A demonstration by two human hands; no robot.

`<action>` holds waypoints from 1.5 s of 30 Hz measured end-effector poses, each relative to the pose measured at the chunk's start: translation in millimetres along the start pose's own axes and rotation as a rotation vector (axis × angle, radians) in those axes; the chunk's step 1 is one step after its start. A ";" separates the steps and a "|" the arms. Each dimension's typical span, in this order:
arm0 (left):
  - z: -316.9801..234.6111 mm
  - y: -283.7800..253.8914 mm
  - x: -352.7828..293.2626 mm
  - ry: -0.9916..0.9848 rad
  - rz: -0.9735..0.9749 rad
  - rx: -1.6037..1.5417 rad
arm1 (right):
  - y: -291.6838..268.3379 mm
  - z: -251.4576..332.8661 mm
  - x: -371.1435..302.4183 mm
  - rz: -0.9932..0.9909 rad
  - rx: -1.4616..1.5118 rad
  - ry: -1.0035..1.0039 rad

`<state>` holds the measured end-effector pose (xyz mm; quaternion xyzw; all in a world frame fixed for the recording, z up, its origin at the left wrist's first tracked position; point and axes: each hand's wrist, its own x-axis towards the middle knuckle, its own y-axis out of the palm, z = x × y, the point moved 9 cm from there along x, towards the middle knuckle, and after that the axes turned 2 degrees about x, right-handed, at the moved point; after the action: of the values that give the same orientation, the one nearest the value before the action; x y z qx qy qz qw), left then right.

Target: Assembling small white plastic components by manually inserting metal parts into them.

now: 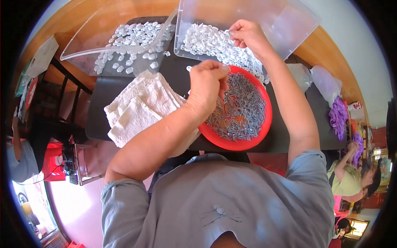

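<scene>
My left hand (206, 84) hovers at the left rim of a red plastic bowl (235, 144). Its thumb and fingers are pinched together, and whatever they hold is too small to make out. Small grey screws (244, 107) fill the bowl. Farther off, my right hand (247, 36) is above a clear plastic bin (285, 20), fingertips closed in a pinch; I cannot make out anything between them. Small white plastic pieces (211, 39) lie heaped in that bin under the right hand.
A folded pale towel (138, 105) lies on the dark table (101, 89) under my left forearm. At the far left, another clear bin (89, 53) holds more white pieces. Clear bags (326, 84) and purple strips (338, 118) are at the right. People sit on both sides.
</scene>
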<state>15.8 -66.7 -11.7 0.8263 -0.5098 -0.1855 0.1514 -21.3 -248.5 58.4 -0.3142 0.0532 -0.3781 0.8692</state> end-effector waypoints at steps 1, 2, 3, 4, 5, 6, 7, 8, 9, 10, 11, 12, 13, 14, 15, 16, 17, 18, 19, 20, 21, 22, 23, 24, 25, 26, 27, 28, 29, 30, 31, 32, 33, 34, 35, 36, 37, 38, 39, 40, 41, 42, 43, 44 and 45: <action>-5.9 -5.1 3.8 0.058 -0.050 -0.059 | 3.2 3.7 -20.0 0.047 0.182 0.040; -12.3 -11.3 6.1 0.114 -0.104 -0.118 | 4.5 6.8 -37.4 0.045 0.182 0.045; -16.3 -14.0 8.1 0.131 -0.092 -0.128 | 8.8 10.7 -53.5 0.065 0.233 0.038; -16.9 -14.6 9.1 0.126 -0.093 -0.125 | 13.6 14.8 -68.6 0.087 0.285 0.029; -19.4 -13.8 10.1 0.151 -0.081 -0.142 | 16.5 17.0 -82.2 0.086 0.288 0.034; -21.6 -13.9 9.7 0.176 -0.070 -0.159 | 22.1 20.9 -94.7 0.114 0.302 0.025; -22.5 -9.5 8.2 0.156 -0.018 -0.159 | 27.2 24.5 -104.9 0.140 0.318 0.012; -21.0 -8.8 8.1 0.152 -0.020 -0.155 | 31.1 25.1 -112.3 0.141 0.323 0.015; -16.4 -5.5 9.2 0.121 0.007 -0.238 | 36.7 26.9 -118.7 0.154 0.241 -0.004; -12.2 -3.4 11.4 0.090 0.035 -0.321 | 43.3 29.8 -124.7 0.166 0.159 -0.024; -9.6 -0.2 12.7 0.076 0.086 -0.340 | 48.5 32.2 -131.6 0.144 0.164 -0.015; -6.9 -2.2 13.5 0.075 0.082 -0.336 | 56.1 33.4 -135.6 0.147 0.169 -0.014; -3.9 -0.7 13.3 0.037 0.082 -0.343 | 58.0 41.2 -138.3 0.107 0.147 -0.111; -0.4 0.4 12.6 -0.001 0.081 -0.350 | 58.2 48.8 -141.5 0.067 0.124 -0.207; 0.0 0.5 11.8 -0.001 0.079 -0.348 | 59.1 47.5 -143.1 0.055 0.136 -0.195; -0.3 3.1 10.4 -0.019 0.091 -0.407 | 60.6 48.2 -143.8 0.055 0.138 -0.194; 0.2 5.1 9.5 -0.037 0.103 -0.467 | 61.1 47.0 -143.4 0.047 0.248 -0.167; 1.3 4.6 10.3 -0.039 0.103 -0.466 | 61.7 45.1 -142.9 0.039 0.358 -0.139; 1.9 4.8 10.7 -0.037 0.106 -0.478 | 63.2 43.7 -143.0 0.039 0.359 -0.137; 2.6 5.0 11.2 -0.035 0.110 -0.489 | 63.6 39.4 -142.8 0.021 0.376 -0.119; 4.0 5.0 11.6 -0.038 0.110 -0.489 | 63.9 35.8 -142.7 0.004 0.392 -0.102; 4.3 4.4 10.7 -0.043 0.086 -0.481 | 65.5 34.5 -143.4 0.002 0.393 -0.099; 5.5 3.6 9.9 -0.048 0.062 -0.473 | 66.5 33.0 -144.6 -0.012 0.364 -0.089; 7.0 4.1 9.3 -0.052 0.063 -0.471 | 66.3 31.3 -146.1 -0.027 0.336 -0.079; 7.8 2.3 9.5 -0.061 0.043 -0.445 | 63.5 32.7 -146.5 -0.031 0.337 -0.080; 8.5 0.3 9.5 -0.071 0.023 -0.419 | 61.9 31.9 -146.7 -0.004 0.335 -0.031; 7.8 -0.1 9.0 -0.071 0.026 -0.415 | 59.6 30.4 -146.7 0.022 0.333 0.018; -3.5 -0.5 6.9 0.048 0.038 -0.328 | 51.4 29.3 -145.5 0.016 0.334 0.020; -14.9 0.4 3.8 0.168 0.051 -0.241 | 39.4 25.9 -141.5 -0.011 0.441 0.023; -15.7 2.4 2.4 0.164 0.055 -0.237 | 27.7 22.2 -137.7 -0.039 0.549 0.025; -19.7 3.4 0.7 0.201 0.048 -0.174 | 18.7 19.1 -135.3 -0.050 0.592 0.030; -22.7 4.6 -1.1 0.237 0.041 -0.110 | 14.4 14.7 -134.4 -0.059 0.595 0.033; -23.3 6.3 -2.7 0.257 0.042 -0.084 | 11.7 8.9 -134.3 -0.064 0.655 0.051; -22.6 7.0 -2.7 0.253 0.045 -0.079 | 11.1 3.8 -133.6 -0.066 0.718 0.069; -21.9 7.4 -2.4 0.250 0.041 -0.054 | 11.9 0.9 -133.5 -0.050 0.747 0.074; -21.2 7.8 -2.0 0.247 0.038 -0.030 | 10.4 -1.3 -133.9 -0.055 0.752 0.076; -20.0 8.5 -2.1 0.243 0.040 -0.027 | 10.1 -1.2 -134.5 -0.041 0.766 0.071; -21.7 10.0 -2.8 0.271 0.050 -0.001 | 9.8 -0.8 -135.0 -0.026 0.779 0.066; -23.2 11.8 -3.8 0.300 0.060 0.024 | 8.5 -1.1 -135.8 -0.030 0.782 0.069; -22.6 12.7 -4.2 0.297 0.062 0.027 | 6.7 0.7 -136.3 -0.035 0.777 0.058; -22.7 13.5 -5.2 0.302 0.062 0.043 | 5.1 2.5 -136.8 -0.040 0.772 0.048; -22.9 14.4 -6.1 0.308 0.062 0.059 | 4.5 3.3 -137.5 -0.043 0.774 0.049; -22.8 15.1 -7.0 0.307 0.062 0.061 | 3.2 4.9 -138.3 -0.054 0.769 0.045; -23.3 16.2 -8.1 0.312 0.066 0.069 | 2.3 6.3 -139.1 -0.065 0.764 0.041; -23.8 17.2 -9.0 0.317 0.069 0.077 | 2.6 7.4 -139.7 -0.065 0.765 0.042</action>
<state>9.6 -64.6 18.3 0.8323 -0.5146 -0.0277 0.2044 -116.2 -146.8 42.5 0.0392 -0.0841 -0.4044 0.9098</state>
